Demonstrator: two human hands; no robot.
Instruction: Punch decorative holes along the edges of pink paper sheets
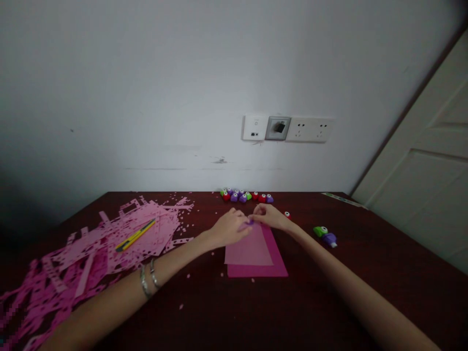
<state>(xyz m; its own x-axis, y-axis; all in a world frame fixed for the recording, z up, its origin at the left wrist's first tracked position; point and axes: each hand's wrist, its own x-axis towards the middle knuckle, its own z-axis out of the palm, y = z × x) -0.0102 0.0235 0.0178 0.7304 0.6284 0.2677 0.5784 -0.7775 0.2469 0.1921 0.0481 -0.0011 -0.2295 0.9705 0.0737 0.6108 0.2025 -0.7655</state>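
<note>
My left hand (232,227) is closed around a small purple craft punch (250,222), mostly hidden by the fingers, at the top edge of a light pink sheet of paper (248,250). Close beside it, my right hand (269,216) has its fingers curled and pinched at the same edge, touching the paper near the punch. Under the light sheet lies darker pink paper (258,271), showing along the right and front sides.
Punched pink paper scraps (87,258) spread over the table's left, with a yellow utility knife (135,235) on them. Several coloured craft punches (241,196) line the wall. A green punch (320,231) and a purple one (330,239) lie right; a ruler-like strip (343,199) lies behind.
</note>
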